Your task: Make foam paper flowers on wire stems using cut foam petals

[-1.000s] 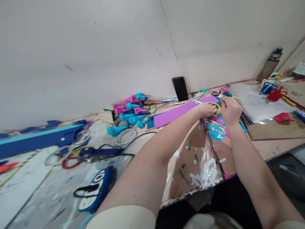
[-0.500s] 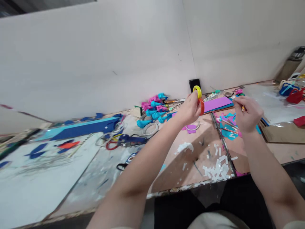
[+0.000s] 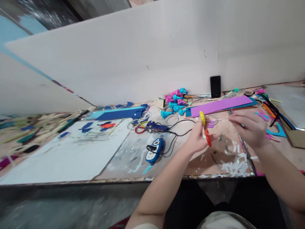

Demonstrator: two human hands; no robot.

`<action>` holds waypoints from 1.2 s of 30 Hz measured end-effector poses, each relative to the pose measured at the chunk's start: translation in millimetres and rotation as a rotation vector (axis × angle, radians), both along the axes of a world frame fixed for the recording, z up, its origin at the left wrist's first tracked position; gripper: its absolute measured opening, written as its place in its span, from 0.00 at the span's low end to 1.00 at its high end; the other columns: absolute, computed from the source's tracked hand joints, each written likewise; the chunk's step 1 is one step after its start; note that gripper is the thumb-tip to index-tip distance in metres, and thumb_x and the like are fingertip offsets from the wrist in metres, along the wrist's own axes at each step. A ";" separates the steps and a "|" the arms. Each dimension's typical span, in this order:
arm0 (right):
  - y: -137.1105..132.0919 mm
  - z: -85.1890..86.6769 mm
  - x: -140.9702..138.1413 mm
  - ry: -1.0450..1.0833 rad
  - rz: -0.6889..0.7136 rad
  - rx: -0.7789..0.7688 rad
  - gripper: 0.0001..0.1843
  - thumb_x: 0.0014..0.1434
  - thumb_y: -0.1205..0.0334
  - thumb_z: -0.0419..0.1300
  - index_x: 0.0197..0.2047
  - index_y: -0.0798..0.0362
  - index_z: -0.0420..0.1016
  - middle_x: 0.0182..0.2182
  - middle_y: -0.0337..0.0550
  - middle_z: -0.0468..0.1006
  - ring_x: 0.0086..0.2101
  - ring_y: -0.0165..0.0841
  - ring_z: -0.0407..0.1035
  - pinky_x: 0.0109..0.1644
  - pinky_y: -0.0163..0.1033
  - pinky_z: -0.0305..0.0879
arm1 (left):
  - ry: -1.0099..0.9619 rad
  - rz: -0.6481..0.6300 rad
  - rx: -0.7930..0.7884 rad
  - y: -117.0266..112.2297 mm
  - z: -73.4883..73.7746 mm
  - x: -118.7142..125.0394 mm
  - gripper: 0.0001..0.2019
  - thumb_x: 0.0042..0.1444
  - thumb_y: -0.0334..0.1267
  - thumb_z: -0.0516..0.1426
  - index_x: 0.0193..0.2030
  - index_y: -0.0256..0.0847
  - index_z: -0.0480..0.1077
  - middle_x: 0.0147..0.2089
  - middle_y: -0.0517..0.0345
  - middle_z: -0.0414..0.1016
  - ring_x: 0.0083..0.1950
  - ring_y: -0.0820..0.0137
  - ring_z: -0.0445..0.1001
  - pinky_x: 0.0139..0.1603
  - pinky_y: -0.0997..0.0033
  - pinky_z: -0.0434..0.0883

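My left hand (image 3: 197, 136) is closed around scissors with one yellow and one red handle loop (image 3: 208, 138); their blades are hidden by the hand. My right hand (image 3: 250, 127), to the right at about the same height, is closed with its fingertips pinched. A thin pale wire or strand (image 3: 222, 119) stretches between both hands, and a small grey tip shows at the right fingertips. Just behind the hands lies a purple foam sheet (image 3: 221, 106) on top of blue ones. White cut scraps (image 3: 237, 167) are scattered below them on the table.
Pink and blue flower-like pieces (image 3: 177, 101) lie by the wall near a black phone (image 3: 215, 86) leaning upright. Left of my hands are a blue glue gun (image 3: 156, 126), its cable, a blue-and-white device (image 3: 154, 151), a white tape roll (image 3: 171, 120) and a white board (image 3: 71, 159).
My view has swung left. Both hands have come lower and nearer to the body, and the strand between them now shows. The scissors stay in my left hand.
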State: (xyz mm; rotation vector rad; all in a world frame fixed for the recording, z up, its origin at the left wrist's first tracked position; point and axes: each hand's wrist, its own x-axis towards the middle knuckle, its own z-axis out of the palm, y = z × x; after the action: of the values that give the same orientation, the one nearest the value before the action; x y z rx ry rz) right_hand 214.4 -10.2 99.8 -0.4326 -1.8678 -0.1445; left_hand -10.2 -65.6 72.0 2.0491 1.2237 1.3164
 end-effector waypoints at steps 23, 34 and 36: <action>-20.6 11.4 -13.4 -0.267 -0.045 0.187 0.13 0.65 0.72 0.60 0.47 0.47 0.81 0.39 0.45 0.87 0.35 0.36 0.80 0.34 0.41 0.72 | -0.383 0.028 -0.099 -7.8 9.5 14.2 0.18 0.55 0.54 0.66 0.39 0.40 0.80 0.31 0.55 0.75 0.29 0.71 0.70 0.32 0.68 0.68; -20.7 7.8 -13.9 -0.264 -0.013 0.190 0.11 0.64 0.73 0.61 0.46 0.50 0.80 0.38 0.47 0.86 0.36 0.36 0.79 0.35 0.40 0.72 | -0.377 0.033 -0.051 -9.9 8.1 13.3 0.20 0.54 0.55 0.67 0.40 0.39 0.83 0.27 0.54 0.75 0.29 0.70 0.72 0.33 0.67 0.71; -21.8 7.7 -14.4 -0.260 0.005 0.184 0.11 0.64 0.74 0.61 0.46 0.52 0.79 0.38 0.48 0.86 0.36 0.36 0.79 0.35 0.40 0.73 | -0.380 0.039 -0.052 -10.5 6.7 13.1 0.22 0.54 0.57 0.66 0.41 0.39 0.83 0.26 0.54 0.75 0.30 0.68 0.73 0.33 0.67 0.72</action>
State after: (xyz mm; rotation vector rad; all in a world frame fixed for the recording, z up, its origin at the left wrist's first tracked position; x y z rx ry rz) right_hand 200.0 -32.0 107.5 -0.2919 -2.0874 -0.3817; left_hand 2.9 -76.1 78.7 1.6470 1.1132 1.5840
